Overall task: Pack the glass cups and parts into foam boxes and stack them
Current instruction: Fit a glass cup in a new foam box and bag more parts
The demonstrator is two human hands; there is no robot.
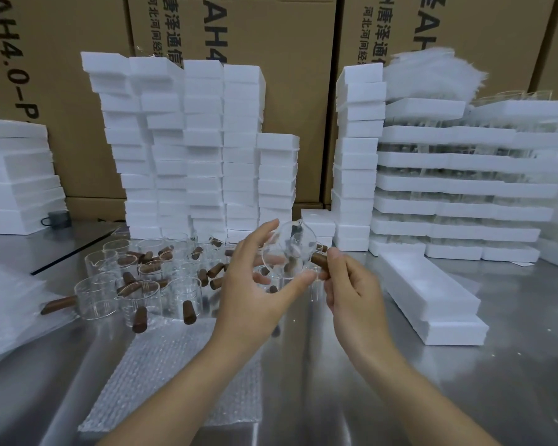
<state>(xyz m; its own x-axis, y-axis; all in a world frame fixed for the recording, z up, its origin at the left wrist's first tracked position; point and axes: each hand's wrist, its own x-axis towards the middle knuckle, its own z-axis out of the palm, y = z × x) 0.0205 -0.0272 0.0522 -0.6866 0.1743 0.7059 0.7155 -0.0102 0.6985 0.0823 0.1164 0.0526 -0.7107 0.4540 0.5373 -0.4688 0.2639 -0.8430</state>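
Observation:
A clear glass cup [287,252] with a brown wooden handle [319,261] is held up above the steel table, its mouth turned toward me. My left hand [255,294] holds the glass body between thumb and fingers. My right hand [351,291] pinches the handle at the cup's right side. Several more glass cups [136,284] with wooden handles stand and lie in a cluster to the left. Two long white foam boxes [432,294] lie stacked on the table at the right.
Tall stacks of white foam boxes [207,149] rise behind the cups; foam trays holding glassware [458,188] are piled at right. Bubble wrap [174,375] lies on the table in front. Cardboard cartons [78,91] form the back wall. A small grey mug [57,218] sits at left.

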